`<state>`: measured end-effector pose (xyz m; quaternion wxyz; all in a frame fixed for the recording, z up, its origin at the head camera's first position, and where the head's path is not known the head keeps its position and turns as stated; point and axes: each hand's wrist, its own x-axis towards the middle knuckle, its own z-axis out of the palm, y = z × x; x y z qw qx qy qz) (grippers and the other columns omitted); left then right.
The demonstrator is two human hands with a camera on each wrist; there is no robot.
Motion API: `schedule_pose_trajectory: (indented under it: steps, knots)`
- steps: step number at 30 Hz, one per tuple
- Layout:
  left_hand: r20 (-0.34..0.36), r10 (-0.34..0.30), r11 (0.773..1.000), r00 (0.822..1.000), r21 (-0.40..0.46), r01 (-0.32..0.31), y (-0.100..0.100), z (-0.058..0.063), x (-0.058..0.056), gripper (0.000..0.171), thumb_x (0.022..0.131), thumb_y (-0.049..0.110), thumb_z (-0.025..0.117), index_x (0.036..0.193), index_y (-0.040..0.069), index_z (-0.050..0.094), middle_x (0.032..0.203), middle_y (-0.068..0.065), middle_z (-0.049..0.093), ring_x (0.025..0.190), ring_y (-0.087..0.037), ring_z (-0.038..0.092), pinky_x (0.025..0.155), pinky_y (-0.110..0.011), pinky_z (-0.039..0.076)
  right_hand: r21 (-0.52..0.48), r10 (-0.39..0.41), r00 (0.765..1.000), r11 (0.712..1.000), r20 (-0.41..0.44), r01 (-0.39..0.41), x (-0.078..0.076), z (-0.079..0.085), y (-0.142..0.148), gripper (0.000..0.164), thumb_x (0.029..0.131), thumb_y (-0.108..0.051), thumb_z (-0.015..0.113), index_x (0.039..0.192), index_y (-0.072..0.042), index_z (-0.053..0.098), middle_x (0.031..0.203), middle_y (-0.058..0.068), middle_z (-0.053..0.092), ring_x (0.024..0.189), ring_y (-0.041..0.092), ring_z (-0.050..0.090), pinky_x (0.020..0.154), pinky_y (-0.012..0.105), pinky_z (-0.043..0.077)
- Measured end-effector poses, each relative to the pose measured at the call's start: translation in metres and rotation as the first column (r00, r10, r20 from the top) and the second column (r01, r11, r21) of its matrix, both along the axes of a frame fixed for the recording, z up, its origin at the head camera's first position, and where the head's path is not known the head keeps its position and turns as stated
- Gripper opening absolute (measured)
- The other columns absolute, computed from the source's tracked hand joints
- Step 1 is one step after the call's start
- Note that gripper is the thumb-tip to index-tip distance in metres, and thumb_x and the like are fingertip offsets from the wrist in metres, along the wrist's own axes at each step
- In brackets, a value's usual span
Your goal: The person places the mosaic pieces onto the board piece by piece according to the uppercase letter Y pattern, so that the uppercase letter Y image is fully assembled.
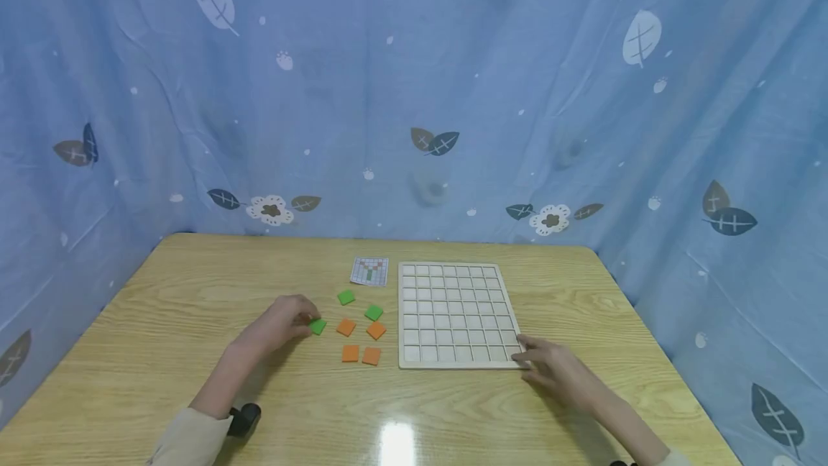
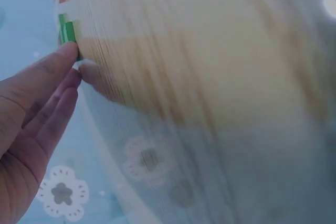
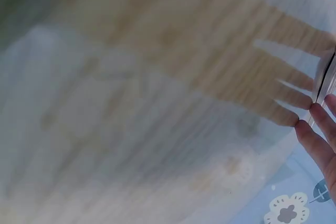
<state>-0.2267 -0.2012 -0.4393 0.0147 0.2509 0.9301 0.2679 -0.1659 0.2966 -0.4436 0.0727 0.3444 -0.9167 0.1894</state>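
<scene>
My left hand (image 1: 284, 322) is at the left of the loose tiles, with thumb and fingertips pinching the edge of a green square tile (image 1: 318, 326). In the left wrist view the thumb tip lies against that green tile (image 2: 70, 32). On the right, my right hand (image 1: 559, 369) rests its fairly straight fingertips at the near right corner of a pale wooden grid board (image 1: 461, 322). The right wrist view shows those fingers (image 3: 317, 137) by the board's edge.
Two more green tiles (image 1: 346, 297) and several orange tiles (image 1: 351, 353) lie left of the board. Behind them is a small pattern card (image 1: 369, 272) with a coloured grid. All lie on a wooden table (image 1: 310, 416) backed by a blue curtain (image 1: 362, 92).
</scene>
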Motion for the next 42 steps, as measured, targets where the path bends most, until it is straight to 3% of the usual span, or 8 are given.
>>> schedule_pose_trajectory:
  steps: [9, 14, 20, 26, 32, 42]
  knots:
    - [-0.048, -0.036, 0.999, 0.998, 0.03, 0.038, 0.017, 0.009, 0.004, 0.016, 0.081, 0.006, 0.076, 0.096, 0.002, 0.071, 0.089, -0.004, 0.068, 0.08, -0.016, 0.065, 0.069, -0.025, 0.055, -0.037, -0.027, 1.0, 0.999, -0.006, 0.027, -0.005, 0.002, 0.0, 0.014, 0.077, -0.004, 0.076, 0.091, -0.004, 0.076, 0.115, 0.029, 0.062, 0.097, 0.04, 0.065, 0.079, 0.043, 0.055]
    - [-0.082, -0.053, 0.993, 0.995, 0.098, 0.061, 0.042, 0.014, 0.007, 0.017, 0.082, 0.009, 0.076, 0.097, 0.003, 0.072, 0.09, -0.002, 0.066, 0.082, -0.016, 0.065, 0.073, -0.025, 0.056, -0.049, -0.003, 0.999, 0.999, -0.05, 0.001, -0.005, 0.004, -0.002, 0.014, 0.075, -0.002, 0.077, 0.088, -0.004, 0.076, 0.111, 0.03, 0.062, 0.091, 0.039, 0.067, 0.074, 0.041, 0.056]
    - [-0.071, -0.086, 0.967, 0.994, 0.234, 0.1, 0.08, 0.017, 0.008, 0.019, 0.082, 0.013, 0.075, 0.099, 0.006, 0.071, 0.09, 0.001, 0.066, 0.082, -0.015, 0.064, 0.074, -0.028, 0.056, -0.051, -0.026, 1.0, 0.998, 0.002, 0.026, -0.005, 0.005, -0.002, 0.013, 0.077, -0.004, 0.076, 0.091, -0.004, 0.076, 0.115, 0.03, 0.061, 0.094, 0.038, 0.066, 0.076, 0.039, 0.056]
    - [-0.02, -0.128, 0.94, 0.992, 0.317, 0.127, 0.118, 0.015, 0.006, 0.016, 0.082, 0.013, 0.075, 0.096, 0.008, 0.069, 0.088, 0.004, 0.065, 0.08, -0.012, 0.062, 0.075, -0.028, 0.055, -0.061, -0.024, 1.0, 0.998, 0.013, 0.025, -0.006, 0.003, -0.001, 0.014, 0.078, -0.003, 0.076, 0.092, -0.003, 0.076, 0.115, 0.03, 0.061, 0.094, 0.037, 0.066, 0.074, 0.037, 0.057]
    - [0.011, -0.134, 0.919, 0.991, 0.375, 0.121, 0.154, 0.009, 0.009, 0.017, 0.08, 0.012, 0.077, 0.095, 0.004, 0.073, 0.086, -0.001, 0.066, 0.075, -0.009, 0.062, 0.068, -0.021, 0.053, -0.05, -0.005, 1.0, 0.999, 0.025, 0.006, -0.008, 0.002, -0.001, 0.013, 0.079, -0.003, 0.075, 0.092, -0.003, 0.076, 0.116, 0.031, 0.06, 0.093, 0.036, 0.067, 0.073, 0.036, 0.057]
    - [0.026, -0.113, 0.914, 0.993, 0.396, 0.094, 0.202, -0.006, 0.009, 0.016, 0.078, 0.009, 0.079, 0.091, 0.0, 0.074, 0.083, -0.006, 0.068, 0.069, -0.006, 0.061, 0.063, -0.016, 0.051, -0.053, -0.009, 0.997, 0.999, 0.075, 0.013, -0.009, 0.002, 0.0, 0.014, 0.08, -0.002, 0.073, 0.094, -0.002, 0.076, 0.117, 0.032, 0.059, 0.094, 0.036, 0.066, 0.075, 0.035, 0.057]
